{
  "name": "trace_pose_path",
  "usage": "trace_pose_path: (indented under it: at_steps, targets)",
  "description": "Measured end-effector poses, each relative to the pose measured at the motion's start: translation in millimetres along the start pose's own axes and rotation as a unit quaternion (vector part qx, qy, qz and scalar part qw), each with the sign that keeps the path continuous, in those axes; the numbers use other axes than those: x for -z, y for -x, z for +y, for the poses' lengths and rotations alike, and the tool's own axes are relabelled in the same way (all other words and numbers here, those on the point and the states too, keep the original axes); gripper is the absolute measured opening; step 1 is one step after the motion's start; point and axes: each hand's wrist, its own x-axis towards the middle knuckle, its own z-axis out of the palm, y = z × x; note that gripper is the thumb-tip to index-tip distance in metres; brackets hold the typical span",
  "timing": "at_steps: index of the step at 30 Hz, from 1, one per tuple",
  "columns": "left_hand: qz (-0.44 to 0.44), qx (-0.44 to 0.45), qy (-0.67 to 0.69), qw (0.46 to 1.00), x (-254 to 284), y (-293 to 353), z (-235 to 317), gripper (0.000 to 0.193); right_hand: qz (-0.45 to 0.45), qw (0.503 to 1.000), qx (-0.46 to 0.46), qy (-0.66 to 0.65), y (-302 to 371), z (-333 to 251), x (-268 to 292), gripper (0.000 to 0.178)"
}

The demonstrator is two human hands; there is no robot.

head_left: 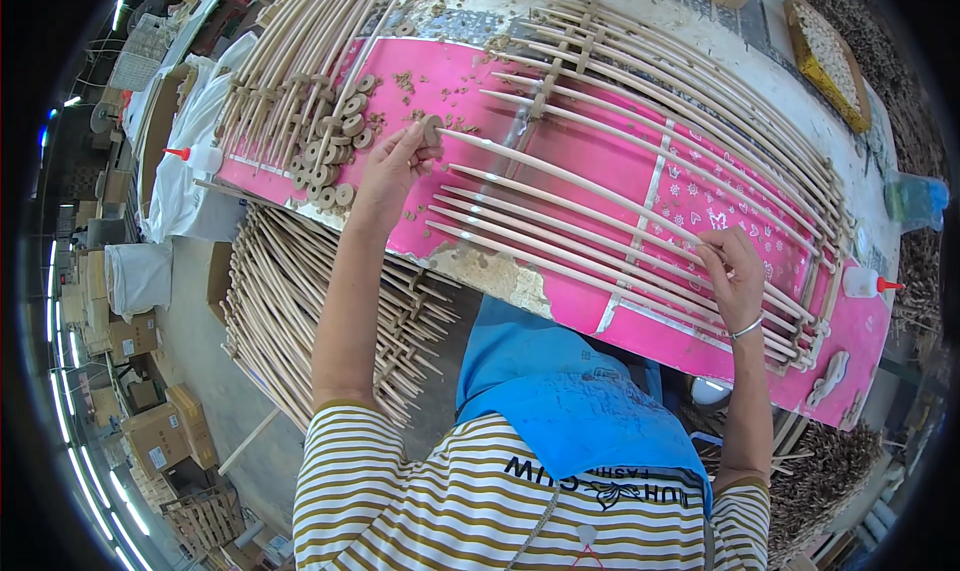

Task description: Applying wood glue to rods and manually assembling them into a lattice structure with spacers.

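Note:
My left hand (396,167) pinches a round wooden disc (432,133) at the left end of a long, thin wooden rod (560,176). Farther along that rod, my right hand (734,276) has its thumb and fingers closed on it toward its right end. Several similar rods (560,249) lie side by side nearer to me, their left ends bare and their right ends set in knobby wooden pieces (800,343). Beyond the held rod, more rods run parallel, with discs (545,89) on some left ends. A heap of loose discs (325,166) lies left of my left hand.
The table (530,276) has a pink, chipped covering. White bottles with red tips stand at the left (205,158) and lie at the right (862,282). A bundle of rods (310,301) is stacked below the table's left edge. A yellow tray (850,101) sits far right.

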Motion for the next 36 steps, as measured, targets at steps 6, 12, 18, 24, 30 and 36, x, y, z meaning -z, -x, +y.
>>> trace_pose_path:
  at_steps: [6,12,18,24,30,36]
  targets:
    - [-0.018,0.02,-0.001,1.0,-9,1,-3,0.036,0.001,1.0,0.016,0.024,-6,-3,-3,0.01]
    - [-0.036,0.009,0.007,0.999,-38,1,-7,0.032,0.021,0.998,0.036,0.041,-18,-6,-9,0.014]
    - [-0.039,0.025,-0.02,0.999,-52,1,-10,0.031,0.039,0.993,0.061,0.088,-25,-1,-7,0.012]
    - [-0.037,0.006,-0.09,0.995,-59,-22,-28,0.033,0.064,0.995,0.063,0.048,-32,10,-7,0.015]
    - [-0.037,0.024,-0.042,0.998,-54,-21,-20,0.024,0.061,0.994,0.036,0.082,-42,30,-22,0.016]
    - [-0.026,0.034,-0.054,0.998,-74,-25,-21,0.027,0.063,0.995,0.028,0.077,-45,54,-18,0.017]
